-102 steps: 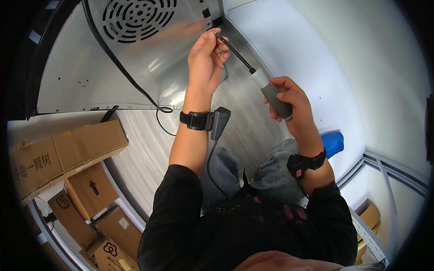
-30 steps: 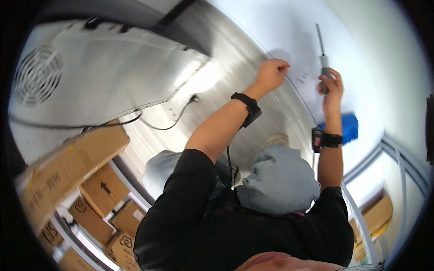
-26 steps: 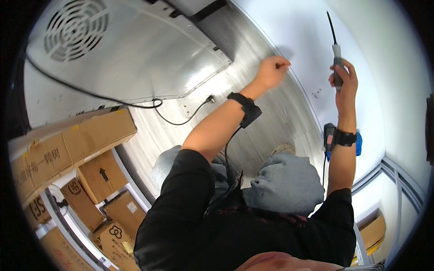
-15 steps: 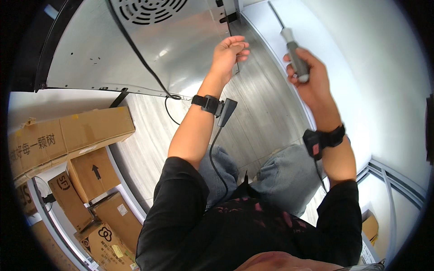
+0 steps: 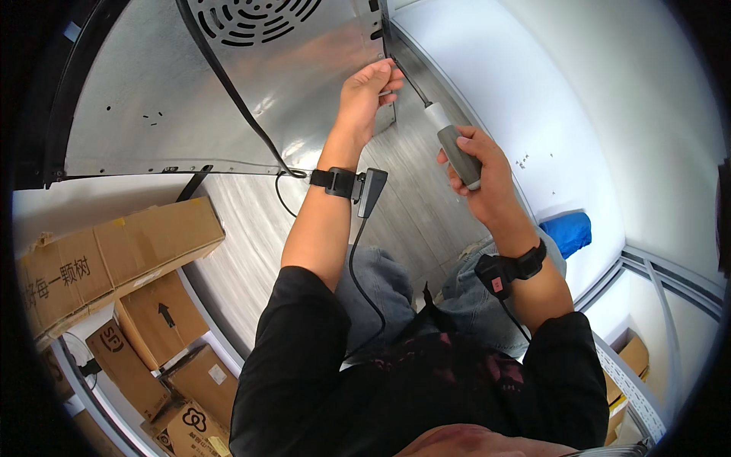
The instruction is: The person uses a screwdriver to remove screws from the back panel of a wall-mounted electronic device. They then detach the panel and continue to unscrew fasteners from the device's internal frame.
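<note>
My right hand [image 5: 480,167] grips a screwdriver [image 5: 451,141] by its grey and white handle. Its dark shaft points up and left to the right edge of a silver metal appliance back panel [image 5: 228,99]. My left hand [image 5: 369,87] is raised at that same edge, with pinched fingertips touching the panel beside the screwdriver tip. Whether a screw sits between the fingers is too small to tell. Both wrists wear black bands with cables.
A round vent grille [image 5: 251,15] and a black power cord [image 5: 236,91] run across the panel. Several cardboard boxes [image 5: 114,251] are stacked at the left. A blue object [image 5: 571,232] lies by the white wall at the right. The floor is grey wood.
The view swung back down to the panel's corner. My right hand lowered the screwdriver and brought its tip to the panel edge where my left hand stays.
</note>
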`<state>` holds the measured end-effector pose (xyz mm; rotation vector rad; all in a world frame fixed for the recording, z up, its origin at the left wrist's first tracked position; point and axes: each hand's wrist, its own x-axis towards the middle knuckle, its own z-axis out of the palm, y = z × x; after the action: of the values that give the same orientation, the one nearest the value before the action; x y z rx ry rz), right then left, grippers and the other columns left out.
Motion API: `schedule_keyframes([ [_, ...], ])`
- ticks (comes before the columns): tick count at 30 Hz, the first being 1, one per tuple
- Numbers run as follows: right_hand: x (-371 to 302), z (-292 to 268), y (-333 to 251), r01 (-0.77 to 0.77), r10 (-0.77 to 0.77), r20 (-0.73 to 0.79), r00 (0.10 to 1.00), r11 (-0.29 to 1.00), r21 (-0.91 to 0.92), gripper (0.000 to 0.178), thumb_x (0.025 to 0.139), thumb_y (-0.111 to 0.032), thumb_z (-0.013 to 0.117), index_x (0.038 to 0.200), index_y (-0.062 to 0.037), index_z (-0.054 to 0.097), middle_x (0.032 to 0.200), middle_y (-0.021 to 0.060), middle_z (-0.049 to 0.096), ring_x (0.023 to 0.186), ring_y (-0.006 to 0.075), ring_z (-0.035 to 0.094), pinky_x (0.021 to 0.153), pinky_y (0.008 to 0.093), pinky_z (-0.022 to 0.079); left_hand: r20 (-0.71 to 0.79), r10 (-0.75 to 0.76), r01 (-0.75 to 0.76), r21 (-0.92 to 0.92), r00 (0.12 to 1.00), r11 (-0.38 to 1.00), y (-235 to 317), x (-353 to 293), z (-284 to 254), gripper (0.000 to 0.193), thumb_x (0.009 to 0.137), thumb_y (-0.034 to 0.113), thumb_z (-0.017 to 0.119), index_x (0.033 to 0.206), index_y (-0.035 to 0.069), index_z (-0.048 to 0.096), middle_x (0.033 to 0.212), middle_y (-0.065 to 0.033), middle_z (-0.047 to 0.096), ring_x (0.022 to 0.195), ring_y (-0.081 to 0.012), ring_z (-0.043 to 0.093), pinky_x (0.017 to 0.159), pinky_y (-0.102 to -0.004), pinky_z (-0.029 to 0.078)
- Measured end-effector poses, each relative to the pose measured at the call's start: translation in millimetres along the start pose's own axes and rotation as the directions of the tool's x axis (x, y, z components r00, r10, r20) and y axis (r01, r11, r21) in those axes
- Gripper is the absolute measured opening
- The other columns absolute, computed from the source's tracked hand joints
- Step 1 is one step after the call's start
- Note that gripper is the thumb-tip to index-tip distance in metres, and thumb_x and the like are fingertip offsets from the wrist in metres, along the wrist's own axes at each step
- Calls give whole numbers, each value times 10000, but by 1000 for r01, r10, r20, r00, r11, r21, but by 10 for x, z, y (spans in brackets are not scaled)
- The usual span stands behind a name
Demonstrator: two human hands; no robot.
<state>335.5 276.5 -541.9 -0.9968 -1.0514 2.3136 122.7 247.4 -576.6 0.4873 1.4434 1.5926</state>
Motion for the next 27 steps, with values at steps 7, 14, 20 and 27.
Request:
schedule_keyframes([
  [7,77,17,26,-34,34,-6,999,998,-61,307,855,-208,502,1084,-4,503,776,98,606,461,102,486,379,219,334,-35,112,-111,43,993,993,-90,83,4,208,949,221,502,1063,122,645,1031,22,656,915,-59,531,802,-236,382],
  [14,118,-1,62,-26,26,6,1000,997,-70,301,859,-207,491,1082,-6,507,771,94,602,455,103,485,377,223,332,-62,116,-114,39,991,993,-108,104,4,189,940,216,521,1038,127,655,1002,27,669,909,-60,550,787,-234,380],
  [20,156,-18,50,-29,31,40,999,999,-34,297,865,-207,479,1079,-3,504,777,92,596,456,100,483,380,220,334,-84,121,-119,28,989,992,-122,121,8,180,933,216,536,1029,126,660,996,19,672,903,-65,561,781,-237,382],
  [27,177,-27,43,-37,38,16,999,997,-62,299,865,-205,476,1077,4,502,778,93,597,453,97,483,367,219,327,-86,130,-129,20,988,991,-141,128,13,184,925,230,551,1038,133,660,998,21,672,907,-69,561,790,-244,377],
])
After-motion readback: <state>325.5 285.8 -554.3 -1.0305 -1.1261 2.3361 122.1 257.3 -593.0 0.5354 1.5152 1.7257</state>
